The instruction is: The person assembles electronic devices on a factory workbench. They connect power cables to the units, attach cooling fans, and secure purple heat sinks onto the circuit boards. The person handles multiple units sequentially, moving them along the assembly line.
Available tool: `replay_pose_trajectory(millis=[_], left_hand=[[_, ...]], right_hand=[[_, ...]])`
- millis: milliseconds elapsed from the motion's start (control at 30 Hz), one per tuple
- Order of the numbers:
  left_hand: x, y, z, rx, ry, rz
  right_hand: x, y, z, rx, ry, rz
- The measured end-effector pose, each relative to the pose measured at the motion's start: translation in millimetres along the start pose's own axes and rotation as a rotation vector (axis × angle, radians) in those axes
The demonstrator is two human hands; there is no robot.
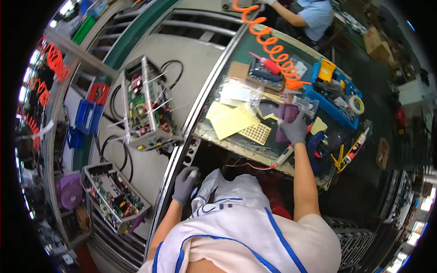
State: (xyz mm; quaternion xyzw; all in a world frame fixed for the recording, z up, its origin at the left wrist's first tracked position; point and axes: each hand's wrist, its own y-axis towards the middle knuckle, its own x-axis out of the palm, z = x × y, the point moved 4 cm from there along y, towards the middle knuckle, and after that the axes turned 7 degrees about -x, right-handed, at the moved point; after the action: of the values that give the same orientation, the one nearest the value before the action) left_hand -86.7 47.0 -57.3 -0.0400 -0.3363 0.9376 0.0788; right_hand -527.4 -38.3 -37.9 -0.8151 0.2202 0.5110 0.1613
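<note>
My right hand [295, 128], in a grey glove, reaches over a purple ribbed tray [287, 110] on the workbench. Its thumb and fingers are apart, touching or just above the tray; nothing is visibly held. Low beside the metal rail, my left hand [183, 185], also gloved in grey, has curled fingers. Something small and pale shows at its fingertips, too small to name. Yellow sheets [232, 119] and a card of round dots [255, 133] lie left of the purple tray. A white handheld tool [284, 155] with a red wire rests at the bench's near edge.
Two open metal chassis with circuit boards [150, 107] [116, 198] stand on the conveyor to the left. A blue bin [334, 102] holds parts and a tape roll [356, 104]. An orange coiled hose [273, 45] hangs over the bench. A co-worker [314, 18] sits across.
</note>
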Motion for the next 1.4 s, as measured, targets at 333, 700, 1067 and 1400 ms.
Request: replay_pose_trajectory(millis=[333,700,1067,1400], left_hand=[[4.0,9.6,66.6,0.167,-0.319,-0.395],[-92.4,20.9,-27.9,0.300,-0.300,0.051],[-166.9,61.6,-1.6,0.265,0.469,0.570],[-187.5,72.4,5.8,0.305,0.397,0.489]], right_hand=[[43.1,-161.2,-214.3,-1.342,-0.022,-0.220],[152.5,-168.6,-227.9,-0.654,0.546,-0.708],[204.8,-173.5,-280.4,-0.656,0.410,-0.440],[196.8,-165.8,-290.3,-0.811,0.230,-0.258]])
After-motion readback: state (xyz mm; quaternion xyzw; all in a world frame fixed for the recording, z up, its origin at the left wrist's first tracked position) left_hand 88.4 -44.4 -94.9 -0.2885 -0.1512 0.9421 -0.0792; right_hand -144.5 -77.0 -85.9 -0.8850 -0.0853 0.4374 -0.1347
